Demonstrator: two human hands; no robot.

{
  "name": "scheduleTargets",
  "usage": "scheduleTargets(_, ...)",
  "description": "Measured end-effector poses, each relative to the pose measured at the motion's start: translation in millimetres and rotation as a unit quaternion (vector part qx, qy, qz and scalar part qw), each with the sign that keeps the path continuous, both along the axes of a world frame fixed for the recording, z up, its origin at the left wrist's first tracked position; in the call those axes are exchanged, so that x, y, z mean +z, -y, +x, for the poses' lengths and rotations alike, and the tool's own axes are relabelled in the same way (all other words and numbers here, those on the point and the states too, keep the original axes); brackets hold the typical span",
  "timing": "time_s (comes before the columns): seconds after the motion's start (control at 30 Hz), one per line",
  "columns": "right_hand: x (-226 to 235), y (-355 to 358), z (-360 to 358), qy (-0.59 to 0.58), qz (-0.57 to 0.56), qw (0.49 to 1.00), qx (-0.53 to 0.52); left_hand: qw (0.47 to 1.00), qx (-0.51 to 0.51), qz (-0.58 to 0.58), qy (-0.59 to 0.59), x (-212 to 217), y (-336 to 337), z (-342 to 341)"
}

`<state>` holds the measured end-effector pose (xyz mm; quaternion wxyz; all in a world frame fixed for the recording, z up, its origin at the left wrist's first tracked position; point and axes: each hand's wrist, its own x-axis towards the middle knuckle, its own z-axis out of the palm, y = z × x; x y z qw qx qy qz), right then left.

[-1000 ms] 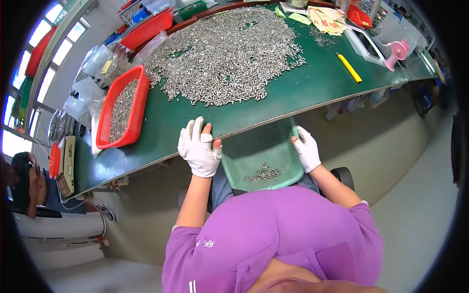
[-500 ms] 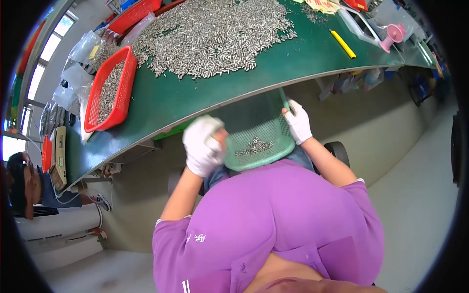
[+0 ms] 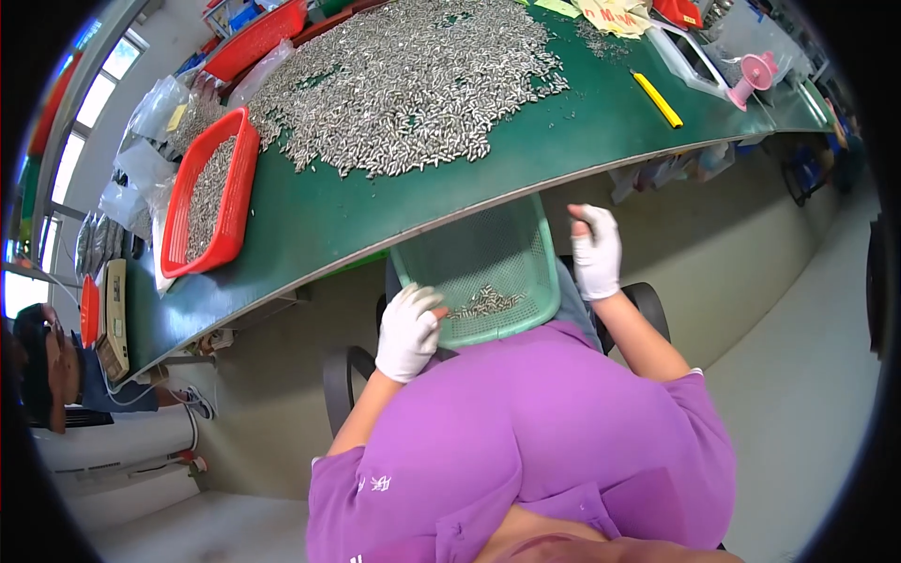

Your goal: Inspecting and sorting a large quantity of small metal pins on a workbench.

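On my lap, partly under the table's front edge, sits a green plastic mesh basket. A small heap of short silvery metal pins lies in its near part. My left hand, in a white glove with bare fingertips, is closed over the basket's left rim. Beyond the right rim, my right hand, gloved the same way, is raised apart from the basket. Its fingers are loosely bent with a gap from the thumb, and nothing shows in them.
A wide pile of similar metal pins covers much of the green table. At left stand a red basket of pins and a scale. A yellow cutter and pink stand lie right. Another person is far left.
My right hand has let go of the basket's right rim and moved away to the right. My left hand has come down onto the left rim. The basket sits slightly nearer to me.
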<state>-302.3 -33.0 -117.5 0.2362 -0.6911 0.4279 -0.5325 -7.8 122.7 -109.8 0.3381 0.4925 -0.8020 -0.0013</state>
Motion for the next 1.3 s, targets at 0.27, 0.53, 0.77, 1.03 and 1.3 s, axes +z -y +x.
scheduleTargets(0.27, 126, 61, 53, -0.198, -0.103, 0.963, 0.15, 0.987, 0.108, -0.094, -0.07, 99, 49, -7)
scheduleTargets(0.53, 119, 84, 88, -0.322, -0.113, 0.926, 0.164, 0.973, 0.23, 0.026, -0.001, 121, 119, -2)
scheduleTargets(0.77, 135, 94, 97, -0.355, -0.111, 0.906, 0.201, 0.957, 0.274, 0.089, 0.025, 121, 147, -5)
scheduleTargets(1.03, 124, 94, 93, -0.209, -0.133, 0.956, 0.156, 0.964, 0.254, 0.074, 0.01, 114, 148, 1)
scheduleTargets(1.3, 128, 61, 108, -0.264, -0.107, 0.941, 0.185, 0.98, 0.192, 0.048, 0.002, 113, 139, 1)
